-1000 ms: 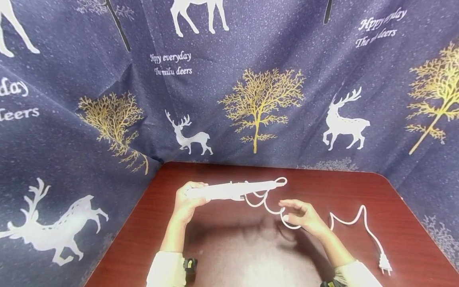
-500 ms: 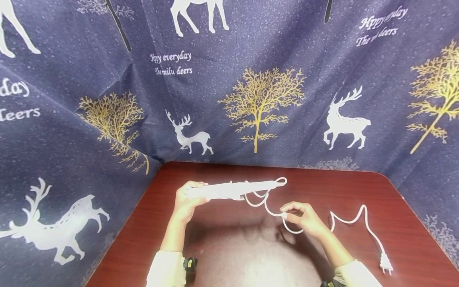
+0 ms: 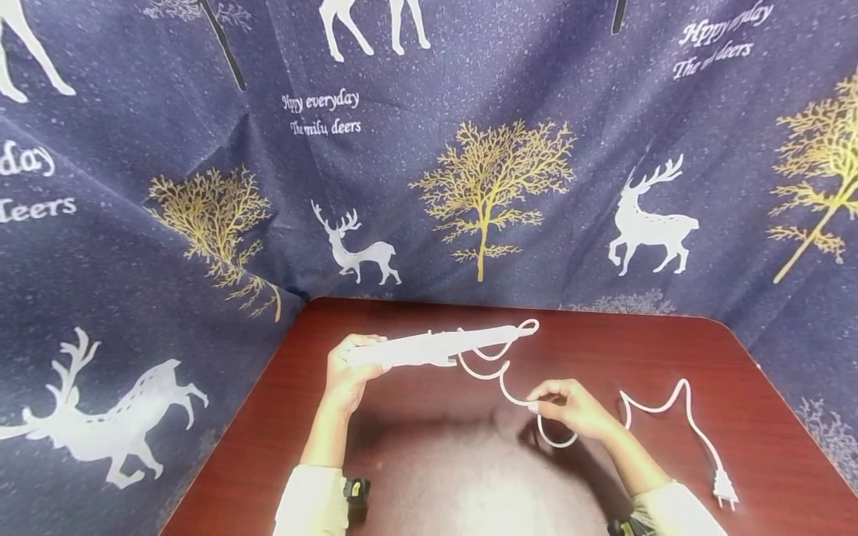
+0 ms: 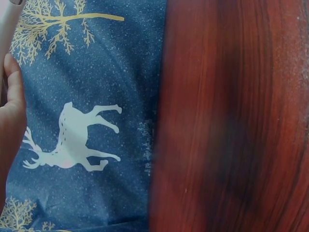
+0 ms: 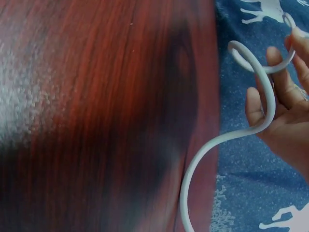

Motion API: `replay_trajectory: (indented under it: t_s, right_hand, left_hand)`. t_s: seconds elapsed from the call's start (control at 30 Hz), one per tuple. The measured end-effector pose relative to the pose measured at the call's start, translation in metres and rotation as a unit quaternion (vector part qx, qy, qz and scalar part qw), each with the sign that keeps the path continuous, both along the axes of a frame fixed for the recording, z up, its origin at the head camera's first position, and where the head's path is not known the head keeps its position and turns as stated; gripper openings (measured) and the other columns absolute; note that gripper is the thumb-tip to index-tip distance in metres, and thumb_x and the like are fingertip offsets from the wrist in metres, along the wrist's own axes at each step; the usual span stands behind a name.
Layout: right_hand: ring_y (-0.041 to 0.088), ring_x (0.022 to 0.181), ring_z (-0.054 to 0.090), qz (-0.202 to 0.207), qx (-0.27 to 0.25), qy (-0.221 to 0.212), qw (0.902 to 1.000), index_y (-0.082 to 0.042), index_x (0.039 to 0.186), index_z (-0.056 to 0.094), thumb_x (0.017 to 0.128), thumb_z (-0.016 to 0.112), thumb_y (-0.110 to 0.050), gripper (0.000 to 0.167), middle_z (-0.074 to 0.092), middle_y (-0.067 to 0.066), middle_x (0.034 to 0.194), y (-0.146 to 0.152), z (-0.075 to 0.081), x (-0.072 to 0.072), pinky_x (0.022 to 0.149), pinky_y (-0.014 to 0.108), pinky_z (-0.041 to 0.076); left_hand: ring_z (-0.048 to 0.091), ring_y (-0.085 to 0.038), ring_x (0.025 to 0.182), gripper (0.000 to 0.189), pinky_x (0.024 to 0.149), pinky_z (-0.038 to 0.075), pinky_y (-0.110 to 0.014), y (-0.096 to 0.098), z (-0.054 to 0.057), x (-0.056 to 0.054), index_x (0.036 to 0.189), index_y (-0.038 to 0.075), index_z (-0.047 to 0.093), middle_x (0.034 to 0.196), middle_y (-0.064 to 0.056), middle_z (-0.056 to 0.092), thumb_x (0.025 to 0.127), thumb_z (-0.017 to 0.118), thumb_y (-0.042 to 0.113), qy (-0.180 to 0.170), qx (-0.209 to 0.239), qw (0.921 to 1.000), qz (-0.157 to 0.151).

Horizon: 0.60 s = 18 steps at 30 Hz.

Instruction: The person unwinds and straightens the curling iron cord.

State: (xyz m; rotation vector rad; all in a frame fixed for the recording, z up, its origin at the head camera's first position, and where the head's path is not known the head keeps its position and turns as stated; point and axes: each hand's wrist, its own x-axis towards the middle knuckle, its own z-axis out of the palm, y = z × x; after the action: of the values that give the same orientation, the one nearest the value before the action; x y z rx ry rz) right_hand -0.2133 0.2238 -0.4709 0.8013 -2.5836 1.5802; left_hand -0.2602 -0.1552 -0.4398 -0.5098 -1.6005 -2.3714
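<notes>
My left hand (image 3: 345, 376) grips the left end of a long white bar-shaped electrical device (image 3: 418, 350), held up over the table and slanting slightly up to the right. Glare washes out its details. A white cord (image 3: 485, 376) leaves its right end, bends back and hangs in loose curves below it. Between thumb and fingertips, my right hand (image 3: 573, 406) pinches that cord. The right wrist view shows a length of the cord (image 5: 268, 92) looping past the palm. Only a sliver of the device (image 4: 6, 29) appears in the left wrist view, beside the left hand (image 4: 12, 106).
The cord runs on across the reddish-brown table (image 3: 429, 447) to a two-pin plug (image 3: 724, 487) at the right. Behind and beside the table hangs a dark blue cloth (image 3: 523, 89) printed with deer and trees. Black straps (image 3: 357, 491) sit at both wrists.
My right thumb and fingers have closed onto the cord and drawn it slightly right. The device's right end has risen a little, while my left hand keeps its grip. The view has shifted slightly.
</notes>
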Motion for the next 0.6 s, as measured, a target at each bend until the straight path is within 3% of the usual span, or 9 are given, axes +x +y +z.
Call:
replay_trajectory:
  t_s: [0.1, 0.27, 0.43, 0.6]
  right_hand:
    - [0.016, 0.078, 0.062, -0.019, 0.027, -0.001, 0.9995, -0.006, 0.090, 0.068, 0.084, 0.066, -0.005, 0.006, 0.067, 0.002, 0.084, -0.001, -0.005, -0.005, 0.070, 0.031, 0.050]
    - [0.013, 0.074, 0.061, -0.061, 0.025, -0.019, 0.9977, -0.007, 0.087, 0.067, 0.084, 0.068, -0.011, 0.004, 0.066, -0.002, 0.082, -0.003, -0.010, -0.010, 0.069, 0.029, 0.049]
    - [0.023, 0.074, 0.063, -0.104, 0.018, -0.028, 0.9940, -0.002, 0.086, 0.066, 0.084, 0.067, -0.006, 0.004, 0.066, 0.006, 0.082, -0.008, -0.007, -0.016, 0.067, 0.030, 0.049]
    - [0.030, 0.075, 0.062, -0.115, 0.003, -0.025, 0.9930, -0.001, 0.087, 0.066, 0.084, 0.066, -0.003, 0.004, 0.066, 0.008, 0.081, -0.009, -0.003, -0.020, 0.066, 0.029, 0.049]
  left_hand:
    - [0.063, -0.027, 0.082, 0.040, 0.064, 0.054, -0.033, 0.000, 0.001, 0.000, 0.088, -0.002, 0.062, 0.092, -0.012, 0.066, 0.062, 0.060, -0.032, -0.002, 0.005, 0.9999, -0.013]
    - [0.063, -0.028, 0.085, 0.043, 0.065, 0.054, -0.033, 0.000, 0.002, 0.001, 0.085, 0.003, 0.063, 0.092, -0.012, 0.066, 0.061, 0.059, -0.033, -0.010, 0.003, 0.9993, -0.035]
    - [0.063, -0.027, 0.086, 0.044, 0.066, 0.054, -0.032, -0.002, 0.001, 0.001, 0.085, 0.002, 0.062, 0.092, -0.012, 0.066, 0.062, 0.056, -0.034, -0.002, -0.002, 0.9988, -0.050]
    - [0.063, -0.025, 0.087, 0.044, 0.067, 0.054, -0.031, -0.004, 0.001, 0.001, 0.085, 0.003, 0.062, 0.092, -0.011, 0.065, 0.062, 0.054, -0.034, 0.014, 0.000, 0.9978, -0.065]
